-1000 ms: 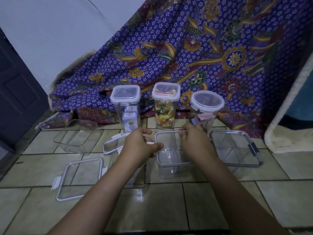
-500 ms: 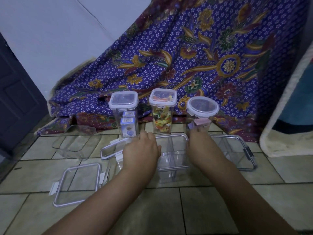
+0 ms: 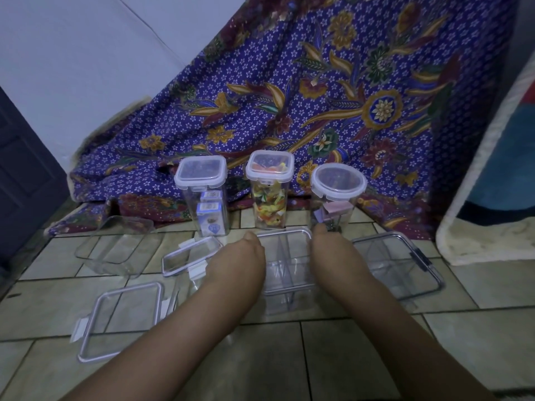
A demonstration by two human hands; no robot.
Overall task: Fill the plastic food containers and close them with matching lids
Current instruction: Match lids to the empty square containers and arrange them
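- Both hands had slid from the near rim of the divided container (image 3: 285, 261) to its far corners.
- The left hand (image 3: 241, 257) clasped its left wall and the right hand (image 3: 330, 250) its right wall, fingers curled down over the edges.
- The container stood open on the tiled floor (image 3: 333, 357), just before three lidded jars (image 3: 270, 198); two loose lids (image 3: 121, 319) lay to its left.

Within the last second the left hand (image 3: 241, 263) and the right hand (image 3: 333, 256) slid off the rim of the clear divided container (image 3: 285, 266) and took hold of its two side walls, so its open top showed between them.
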